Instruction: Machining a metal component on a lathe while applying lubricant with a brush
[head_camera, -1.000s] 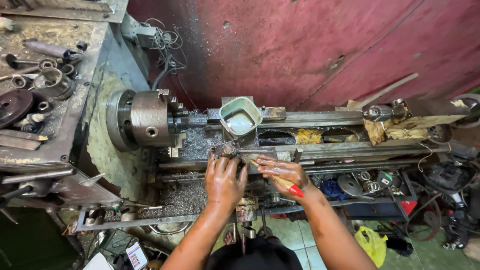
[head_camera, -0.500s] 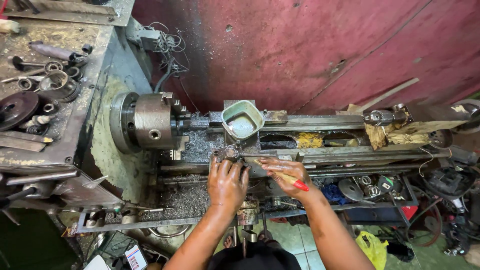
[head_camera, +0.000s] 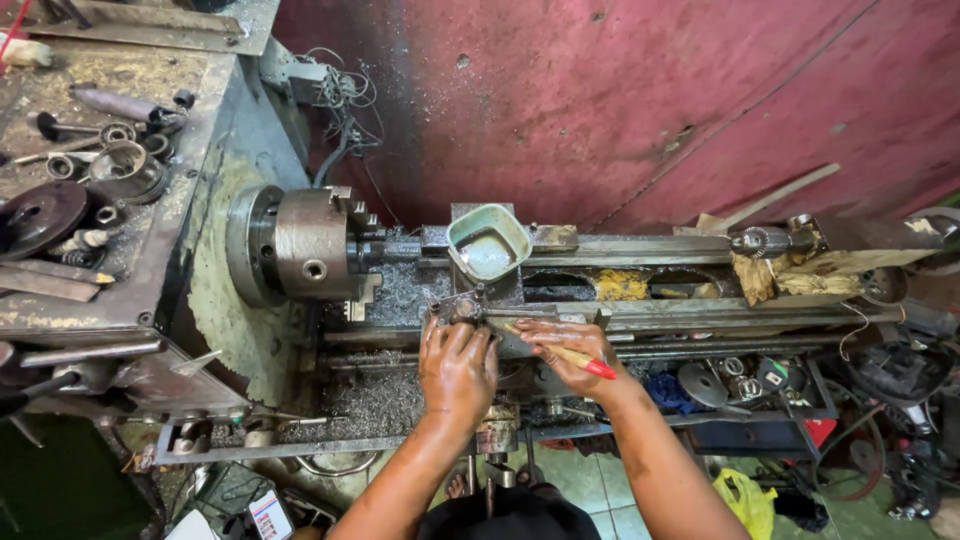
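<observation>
While left hand (head_camera: 457, 368), fingers spread, steadies the tool post (head_camera: 462, 308), right hand (head_camera: 572, 352) pinches a brush (head_camera: 562, 352); advisable: short strokes, clear of the chuck (head_camera: 312, 245).

Stained red wall (head_camera: 640, 110) behind — pale tiled floor (head_camera: 600, 500) below, cluttered shelf (head_camera: 90, 200) left.

The big lathe chuck (head_camera: 305, 245) is smooth grey metal, a bit shiny. Curly metal chips (head_camera: 375, 400) look rough. The small cup (head_camera: 488, 243) is dull green plastic. The brush handle (head_camera: 570, 355) is wood with a glossy red tip.
</observation>
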